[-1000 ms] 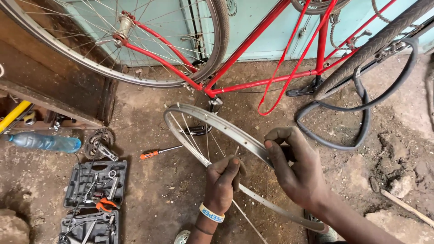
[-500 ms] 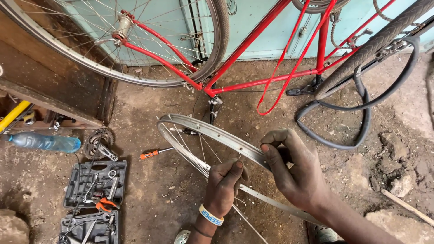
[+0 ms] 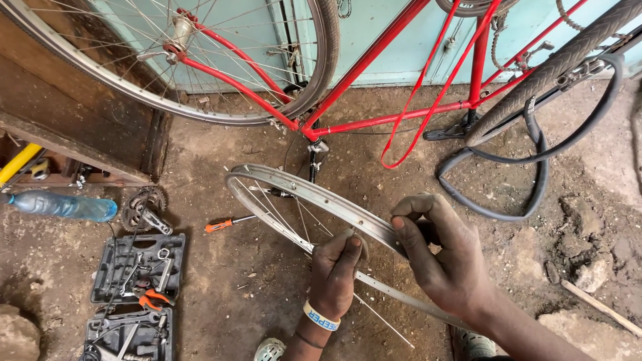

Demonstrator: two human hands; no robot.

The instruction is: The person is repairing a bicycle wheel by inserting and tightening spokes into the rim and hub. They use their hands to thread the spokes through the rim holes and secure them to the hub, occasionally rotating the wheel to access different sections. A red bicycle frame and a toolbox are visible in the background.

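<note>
Steel rim (image 3: pixel 314 194) (bare) between both hands' fingers (image 3: pixel 408 234).

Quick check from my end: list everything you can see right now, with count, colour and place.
bare wheel rim: 1, silver with spokes, centre, held by both hands
bicycle frame: 1, red, top centre
bicycle wheel: 1, silver rim with dark tyre, top left
loose tyre: 1, black, top right
inner tube: 1, black, right, on the ground
screwdriver: 1, orange handle, left of the rim
crankset: 1, dark metal, left
plastic bottle: 1, blue, far left
tool case: 1, black, open, bottom left
left hand: at the rim's near edge, wristband on
right hand: gripping the rim
</note>
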